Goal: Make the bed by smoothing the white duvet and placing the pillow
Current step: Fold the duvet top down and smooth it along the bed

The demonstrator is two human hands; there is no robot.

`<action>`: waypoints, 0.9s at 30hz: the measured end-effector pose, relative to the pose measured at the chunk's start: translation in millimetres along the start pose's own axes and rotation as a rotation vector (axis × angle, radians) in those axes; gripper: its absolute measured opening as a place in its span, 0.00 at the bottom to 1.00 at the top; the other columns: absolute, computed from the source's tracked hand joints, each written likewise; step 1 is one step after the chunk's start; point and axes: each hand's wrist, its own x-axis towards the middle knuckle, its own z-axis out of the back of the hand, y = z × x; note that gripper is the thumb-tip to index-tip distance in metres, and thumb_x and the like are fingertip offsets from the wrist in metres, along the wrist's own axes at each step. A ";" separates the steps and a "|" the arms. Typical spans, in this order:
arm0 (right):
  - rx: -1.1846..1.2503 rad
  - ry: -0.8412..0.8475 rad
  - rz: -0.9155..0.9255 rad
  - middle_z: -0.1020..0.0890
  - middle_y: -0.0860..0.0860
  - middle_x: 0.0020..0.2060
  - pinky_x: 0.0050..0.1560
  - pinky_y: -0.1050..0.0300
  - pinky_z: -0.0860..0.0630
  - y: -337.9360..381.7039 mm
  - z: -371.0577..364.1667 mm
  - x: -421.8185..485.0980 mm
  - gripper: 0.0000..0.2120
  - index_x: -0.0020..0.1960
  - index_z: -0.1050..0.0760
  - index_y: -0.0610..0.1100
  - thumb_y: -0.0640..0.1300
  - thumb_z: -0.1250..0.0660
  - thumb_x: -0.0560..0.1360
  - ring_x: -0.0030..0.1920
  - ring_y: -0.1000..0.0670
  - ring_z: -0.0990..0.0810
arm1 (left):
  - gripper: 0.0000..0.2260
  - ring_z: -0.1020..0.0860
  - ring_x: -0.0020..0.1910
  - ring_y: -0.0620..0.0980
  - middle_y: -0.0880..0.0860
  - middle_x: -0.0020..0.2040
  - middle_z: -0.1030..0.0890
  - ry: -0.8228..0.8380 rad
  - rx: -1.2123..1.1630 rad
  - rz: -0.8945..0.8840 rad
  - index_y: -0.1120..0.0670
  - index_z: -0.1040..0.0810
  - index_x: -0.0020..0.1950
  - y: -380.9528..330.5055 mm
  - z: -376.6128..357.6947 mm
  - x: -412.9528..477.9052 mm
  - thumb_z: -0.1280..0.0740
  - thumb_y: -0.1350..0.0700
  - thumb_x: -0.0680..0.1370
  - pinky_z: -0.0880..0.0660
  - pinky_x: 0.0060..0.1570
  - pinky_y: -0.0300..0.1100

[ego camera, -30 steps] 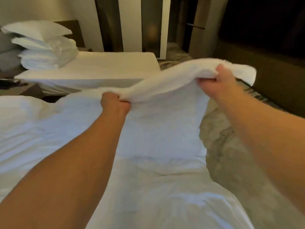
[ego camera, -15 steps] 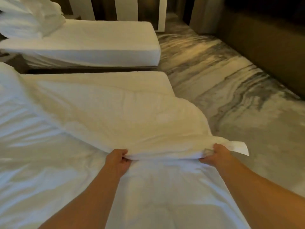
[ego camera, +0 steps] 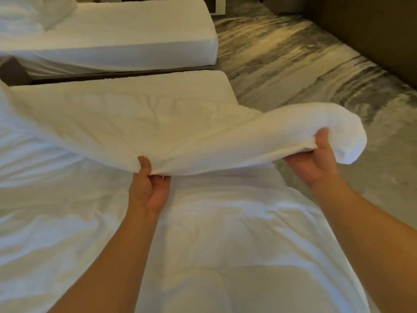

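The white duvet lies across the near bed, and its near edge is lifted off the sheet. My left hand grips that edge near the bed's middle, palm up, thumb on top. My right hand grips the edge at the bed's right side, where the corner curls over into a roll hanging past the mattress. White pillows are stacked on the far bed at the top left, partly cut off by the frame.
A second bed with a bare white sheet stands beyond a narrow dark gap. A dark nightstand corner shows at the left. Patterned grey carpet runs along the right, bounded by a dark wall panel.
The duvet came down from chest height onto the bed. Since half a second ago both hands have turned palm up and raised the edge, and the right corner has curled over.
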 end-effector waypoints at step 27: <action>-0.058 -0.181 -0.227 0.17 0.42 0.63 0.67 0.46 0.23 -258.7 -76.5 -84.2 0.34 0.70 0.24 0.40 0.59 0.24 0.73 0.64 0.42 0.18 | 0.25 0.19 0.62 0.57 0.60 0.64 0.17 0.038 0.290 0.461 0.60 0.25 0.72 -11.5 45.9 -6.0 0.31 0.47 0.81 0.24 0.66 0.53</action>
